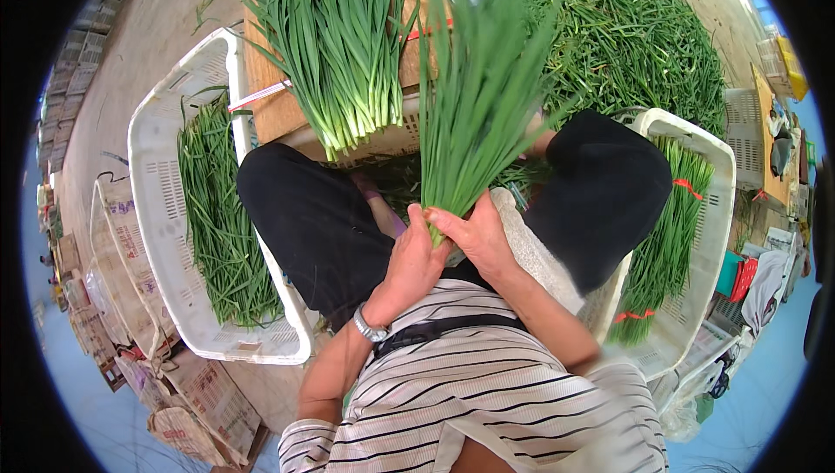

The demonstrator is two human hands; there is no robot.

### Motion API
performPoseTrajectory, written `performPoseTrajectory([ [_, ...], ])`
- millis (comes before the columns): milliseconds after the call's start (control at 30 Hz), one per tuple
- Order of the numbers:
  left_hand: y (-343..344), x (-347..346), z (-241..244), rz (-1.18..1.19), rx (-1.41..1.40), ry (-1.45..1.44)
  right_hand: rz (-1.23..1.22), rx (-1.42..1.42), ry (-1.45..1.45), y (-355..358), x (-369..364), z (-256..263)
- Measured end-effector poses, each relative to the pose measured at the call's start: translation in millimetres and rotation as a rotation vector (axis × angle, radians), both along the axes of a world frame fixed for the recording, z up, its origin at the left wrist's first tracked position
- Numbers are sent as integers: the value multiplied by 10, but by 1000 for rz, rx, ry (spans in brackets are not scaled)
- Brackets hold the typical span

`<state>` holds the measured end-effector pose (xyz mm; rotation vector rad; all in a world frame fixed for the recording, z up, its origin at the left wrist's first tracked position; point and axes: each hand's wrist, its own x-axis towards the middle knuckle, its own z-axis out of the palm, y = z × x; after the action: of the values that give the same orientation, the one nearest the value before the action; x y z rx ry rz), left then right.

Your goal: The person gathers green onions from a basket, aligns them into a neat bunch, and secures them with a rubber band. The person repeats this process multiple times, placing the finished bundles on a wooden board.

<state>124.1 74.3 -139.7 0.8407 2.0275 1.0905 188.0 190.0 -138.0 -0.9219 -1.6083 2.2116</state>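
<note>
Both my hands are closed around the lower end of a bunch of garlic chives (473,101), held upright in front of my lap. My left hand (414,261) wraps the stem ends from the left. From the right, my right hand (483,238) grips the same stems, its thumb laid across the front. The leaf tips fan out away from me and look blurred. Beyond the bunch, a flat pile of garlic chives (346,49) rests on a wooden board (274,107), pale stem ends towards me. A pale towel (538,251) lies by my right thigh.
At my left stands a white plastic basket (147,146) of loose chives (225,225). Another white basket (717,212) on the right holds chive bundles (665,238) tied with red bands. A large heap of chives (626,36) covers the floor at the far right. Stacked crates (202,401) stand lower left.
</note>
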Motion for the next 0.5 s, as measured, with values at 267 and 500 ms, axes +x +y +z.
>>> performPoseTrajectory([
  [267, 67, -18, 232, -57, -138, 316, -226, -259, 112, 66, -137, 151],
  [500, 82, -6, 273, -65, -86, 357, -183, -401, 102, 119, -140, 154],
])
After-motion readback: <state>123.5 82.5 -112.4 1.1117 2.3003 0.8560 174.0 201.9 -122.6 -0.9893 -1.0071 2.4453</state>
